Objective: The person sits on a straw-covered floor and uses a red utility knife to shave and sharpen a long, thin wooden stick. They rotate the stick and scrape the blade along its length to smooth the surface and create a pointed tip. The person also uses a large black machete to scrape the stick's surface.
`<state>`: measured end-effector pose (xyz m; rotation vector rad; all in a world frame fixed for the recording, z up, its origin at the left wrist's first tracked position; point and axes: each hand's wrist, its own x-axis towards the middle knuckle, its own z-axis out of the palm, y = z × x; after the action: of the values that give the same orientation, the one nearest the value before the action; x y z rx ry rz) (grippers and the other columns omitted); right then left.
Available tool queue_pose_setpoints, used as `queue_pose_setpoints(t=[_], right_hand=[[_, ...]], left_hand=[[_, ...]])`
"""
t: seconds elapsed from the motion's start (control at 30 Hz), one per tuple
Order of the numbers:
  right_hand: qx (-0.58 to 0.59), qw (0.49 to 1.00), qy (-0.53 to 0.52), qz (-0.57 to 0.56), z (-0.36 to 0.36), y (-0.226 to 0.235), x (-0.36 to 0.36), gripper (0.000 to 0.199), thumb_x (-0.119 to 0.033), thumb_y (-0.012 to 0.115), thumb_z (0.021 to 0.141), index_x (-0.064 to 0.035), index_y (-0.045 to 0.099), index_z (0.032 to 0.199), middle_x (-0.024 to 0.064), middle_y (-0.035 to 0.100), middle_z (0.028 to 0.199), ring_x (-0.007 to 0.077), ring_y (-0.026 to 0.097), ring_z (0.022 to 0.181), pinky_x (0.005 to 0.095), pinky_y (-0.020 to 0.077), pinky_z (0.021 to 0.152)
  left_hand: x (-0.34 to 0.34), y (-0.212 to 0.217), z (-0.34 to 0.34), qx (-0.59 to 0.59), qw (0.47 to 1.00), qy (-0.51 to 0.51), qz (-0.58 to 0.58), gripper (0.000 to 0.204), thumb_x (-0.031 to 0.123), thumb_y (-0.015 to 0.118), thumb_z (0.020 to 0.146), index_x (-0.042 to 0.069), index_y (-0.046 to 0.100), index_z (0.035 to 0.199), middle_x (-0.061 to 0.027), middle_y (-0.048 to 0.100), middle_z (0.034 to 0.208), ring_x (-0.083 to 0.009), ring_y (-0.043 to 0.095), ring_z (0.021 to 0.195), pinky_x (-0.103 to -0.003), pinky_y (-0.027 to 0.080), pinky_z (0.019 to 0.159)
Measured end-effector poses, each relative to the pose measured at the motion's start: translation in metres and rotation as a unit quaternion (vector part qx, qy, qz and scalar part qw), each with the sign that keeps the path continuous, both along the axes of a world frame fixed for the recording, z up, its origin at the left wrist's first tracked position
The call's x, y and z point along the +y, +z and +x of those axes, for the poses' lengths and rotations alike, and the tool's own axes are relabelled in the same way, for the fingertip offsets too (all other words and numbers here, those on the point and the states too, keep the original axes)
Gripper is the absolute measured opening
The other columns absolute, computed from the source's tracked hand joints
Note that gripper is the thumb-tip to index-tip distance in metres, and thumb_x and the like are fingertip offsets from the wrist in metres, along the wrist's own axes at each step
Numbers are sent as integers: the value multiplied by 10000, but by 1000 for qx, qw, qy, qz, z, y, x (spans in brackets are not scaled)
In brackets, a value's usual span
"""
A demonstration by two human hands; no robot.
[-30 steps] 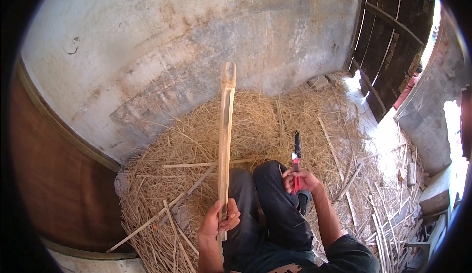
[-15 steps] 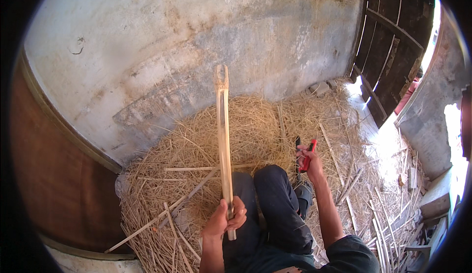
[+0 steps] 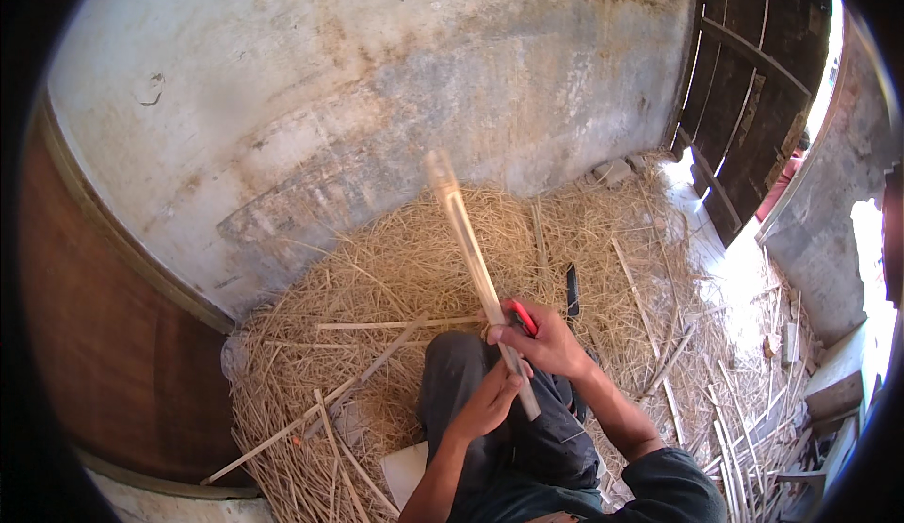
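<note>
l hand [image 3: 490, 403] closed round split bamboo [image 3: 471, 251], lower centre of frame, prob. for support. r hand [image 3: 548, 342] pinches it just above, red cutter [image 3: 523, 318] gripped alongside, prob. steadying tilt.

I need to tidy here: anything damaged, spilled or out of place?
Yes: the pale plastered wall looks damaged, its surface stained and worn in patches. Below it, dry yellow straw-like strands lie strewn, with thin pale sticks at odd angles.

Downward head view (wide fisheye)
</note>
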<state>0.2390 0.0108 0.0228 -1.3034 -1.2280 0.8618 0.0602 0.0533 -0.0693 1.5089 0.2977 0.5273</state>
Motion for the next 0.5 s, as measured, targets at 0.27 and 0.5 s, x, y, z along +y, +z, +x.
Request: queue_pose_setpoints(t=[0.27,0.5], right_hand=[[-273,961,45,-13,68,21,-7,420,-282,819,904,-101,747,1275,164,764,974,288,729,835,380,550,776],[-372,906,167,-112,99,34,-3,344,-272,849,844,-127,792,1151,134,740,877,290,704,784,403,513,716]], left_hand=[[35,64,-62,90,865,418,261,610,269,824,923,68,531,1419,-179,530,1415,-307,545,1276,-467,467,1060],[22,162,-73,219,729,343,551,635,344,857,865,89,566,1368,-163,476,1477,-380,445,1365,-582,325,1139]])
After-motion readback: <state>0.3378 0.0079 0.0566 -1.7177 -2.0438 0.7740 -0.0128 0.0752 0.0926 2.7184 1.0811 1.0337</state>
